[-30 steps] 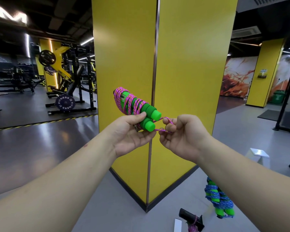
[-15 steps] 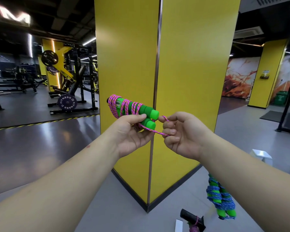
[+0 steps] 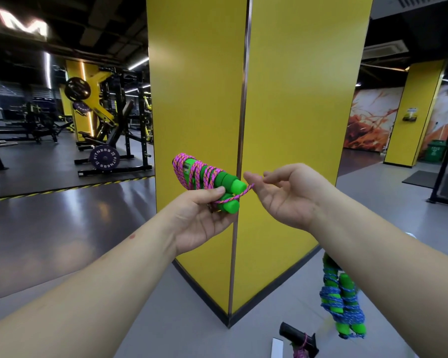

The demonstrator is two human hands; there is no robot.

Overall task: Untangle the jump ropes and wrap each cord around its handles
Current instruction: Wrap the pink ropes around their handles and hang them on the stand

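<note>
The left hand [image 3: 202, 218] is gripping the pair of green handles [image 3: 219, 188], thumb pressing on the pink cord [image 3: 192, 174] wound around them, holding the bundle up before the yellow pillar [image 3: 295, 112]. The right hand [image 3: 287, 195] is hovering just beside the handles with fingers loosely spread, grasping nothing, the cord's loose end lying close by its fingertips. On the floor [image 3: 192, 319] below the right forearm, a blue-corded rope [image 3: 343, 301] is lying already wrapped.

The wound rope bundle [image 3: 204, 180] sits in the left hand [image 3: 202, 218], in front of the pillar [image 3: 295, 112]. The right hand [image 3: 287, 195] is just to its right, beside the cord end [image 3: 243, 193]. A second bundle [image 3: 343, 301] lies on the floor [image 3: 179, 306] lower right, under the right forearm. The weight rack [image 3: 106, 130] stands behind, at left.
</note>
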